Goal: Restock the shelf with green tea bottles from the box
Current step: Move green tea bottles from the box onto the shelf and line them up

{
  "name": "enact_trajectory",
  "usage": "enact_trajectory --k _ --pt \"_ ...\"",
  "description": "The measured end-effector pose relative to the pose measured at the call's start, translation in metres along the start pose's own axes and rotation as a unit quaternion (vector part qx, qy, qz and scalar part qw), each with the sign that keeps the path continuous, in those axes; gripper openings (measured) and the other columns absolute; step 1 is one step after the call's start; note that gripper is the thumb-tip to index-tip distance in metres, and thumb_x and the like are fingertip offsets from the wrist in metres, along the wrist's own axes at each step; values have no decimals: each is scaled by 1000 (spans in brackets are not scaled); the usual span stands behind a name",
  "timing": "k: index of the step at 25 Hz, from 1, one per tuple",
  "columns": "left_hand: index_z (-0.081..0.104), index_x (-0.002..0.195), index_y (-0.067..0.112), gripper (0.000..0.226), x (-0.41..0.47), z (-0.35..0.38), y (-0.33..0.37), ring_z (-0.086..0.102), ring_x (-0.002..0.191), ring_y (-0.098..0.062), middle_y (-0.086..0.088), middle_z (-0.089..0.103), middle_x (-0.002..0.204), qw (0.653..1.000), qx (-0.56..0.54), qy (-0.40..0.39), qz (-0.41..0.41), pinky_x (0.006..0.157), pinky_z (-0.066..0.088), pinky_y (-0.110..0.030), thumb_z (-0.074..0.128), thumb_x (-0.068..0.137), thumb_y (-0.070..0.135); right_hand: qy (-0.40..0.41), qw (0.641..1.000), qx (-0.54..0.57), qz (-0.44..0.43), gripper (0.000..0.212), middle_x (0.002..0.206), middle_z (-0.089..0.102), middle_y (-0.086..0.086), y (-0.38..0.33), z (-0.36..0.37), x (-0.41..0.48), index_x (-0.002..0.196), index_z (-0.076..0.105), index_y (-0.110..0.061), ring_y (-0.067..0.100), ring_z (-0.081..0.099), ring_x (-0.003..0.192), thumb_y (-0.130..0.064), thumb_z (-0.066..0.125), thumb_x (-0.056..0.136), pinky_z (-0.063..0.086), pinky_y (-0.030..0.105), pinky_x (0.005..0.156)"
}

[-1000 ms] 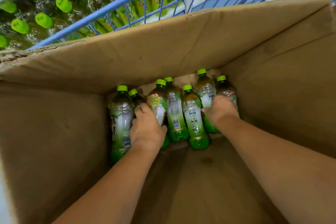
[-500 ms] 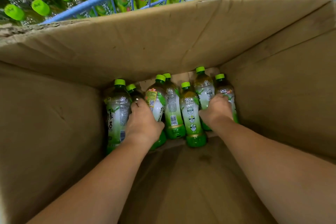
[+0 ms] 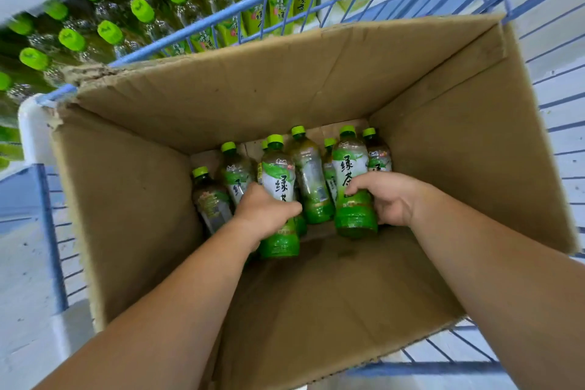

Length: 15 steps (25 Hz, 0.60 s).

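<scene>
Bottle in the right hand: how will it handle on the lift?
The bottle in the right hand looks full, so probably heavy for its size. Its glossy label may be slippery. Round body: likely to roll if laid down.

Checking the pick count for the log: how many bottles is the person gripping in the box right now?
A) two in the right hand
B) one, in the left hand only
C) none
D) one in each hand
D: the left hand wraps one green tea bottle and the right hand wraps another bottle, both raised above the rest.
</scene>
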<state>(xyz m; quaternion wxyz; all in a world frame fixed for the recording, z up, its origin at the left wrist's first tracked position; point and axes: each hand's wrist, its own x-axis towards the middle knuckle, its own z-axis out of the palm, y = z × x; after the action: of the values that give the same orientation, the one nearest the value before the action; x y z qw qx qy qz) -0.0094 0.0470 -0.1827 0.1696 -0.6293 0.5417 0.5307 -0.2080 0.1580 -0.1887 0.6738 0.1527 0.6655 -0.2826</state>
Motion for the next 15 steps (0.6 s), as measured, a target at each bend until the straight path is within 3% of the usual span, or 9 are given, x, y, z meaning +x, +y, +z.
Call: enact_trajectory --k 3,6,10,13,15 --pt "67 99 16 46 -24 -11 2 67 84 -19 -2 71 91 999 -38 2 3 66 53 -28 81 58 31 1 999 12 -31 27 89 68 15 8 7 -23 102 62 -11 32 69 76 3 54 81 58 44 70" --pt "58 105 16 50 -56 -25 5 65 88 -19 -1 67 94 997 -70 17 13 63 48 -27 84 64 25 18 998 18 -66 25 72 70 10 15 19 -58 97 65 -12 28 71 61 1 58 77 58 39 60" --pt "64 104 7 40 -106 -48 11 69 89 -31 -14 71 93 990 -129 -6 48 76 57 -41 76 66 16 40 990 9 -133 44 96 71 17 21 42 -112 116 60 -9 32 72 78 -1 70 74 58 41 62" --pt "64 109 1 48 -142 -68 14 69 86 -31 -17 69 93 980 -185 -22 68 77 58 -44 70 64 18 49 984 -3 -172 54 109 71 18 27 64 -156 122 59 -12 36 72 93 -5 75 71 60 52 77" --pt "66 110 3 40 -165 -82 13 71 89 -33 -19 71 98 972 -215 -35 89 77 60 -48 69 71 14 49 979 -8 -195 61 110 72 16 29 82 -186 122 60 -14 36 72 96 -13 80 64 58 57 85"
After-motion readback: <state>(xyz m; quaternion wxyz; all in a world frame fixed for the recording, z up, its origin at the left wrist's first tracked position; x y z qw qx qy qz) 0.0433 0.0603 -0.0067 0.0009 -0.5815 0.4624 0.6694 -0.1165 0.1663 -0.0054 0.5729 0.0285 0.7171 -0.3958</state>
